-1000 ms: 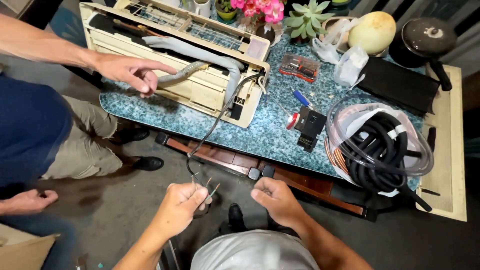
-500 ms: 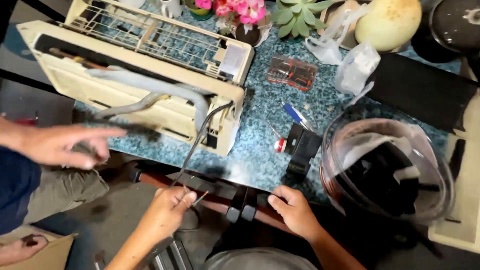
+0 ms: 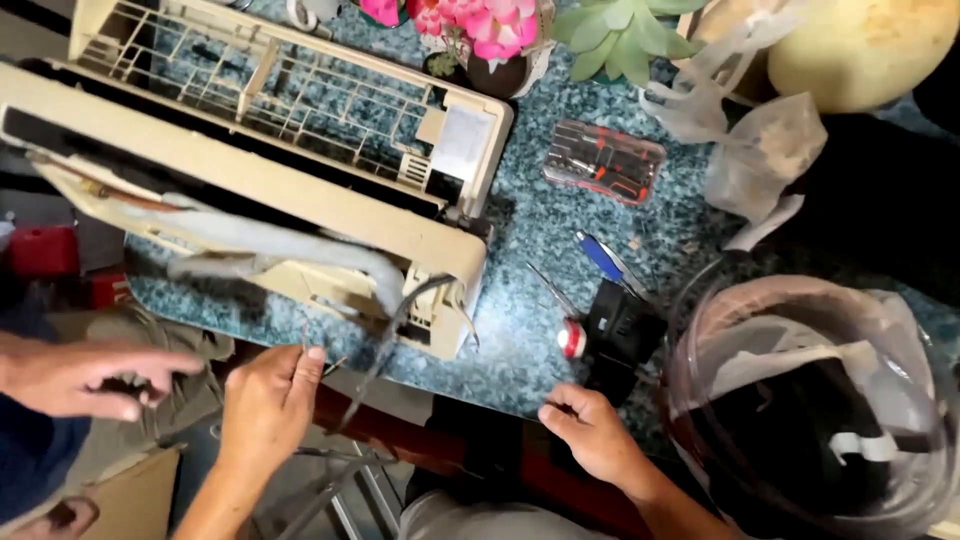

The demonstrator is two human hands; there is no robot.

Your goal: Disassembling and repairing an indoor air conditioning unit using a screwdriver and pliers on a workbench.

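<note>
Two hands work at the near edge of a speckled blue-green table (image 3: 520, 240), above a dim floor. The left hand (image 3: 268, 395) pinches thin wires (image 3: 330, 368) beside a dark cable (image 3: 395, 330) hanging from the cream air-conditioner unit (image 3: 300, 190) just ahead. The right hand (image 3: 595, 435) rests curled on the edge, holding nothing. Since half a second ago, the view has closed in, and another person's hand (image 3: 85, 375) has drawn back leftward.

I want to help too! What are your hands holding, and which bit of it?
The left hand pinches thin wires near their loose ends, beside the dark cable from the cream unit. The right hand holds nothing; it rests curled at the table edge.
</note>
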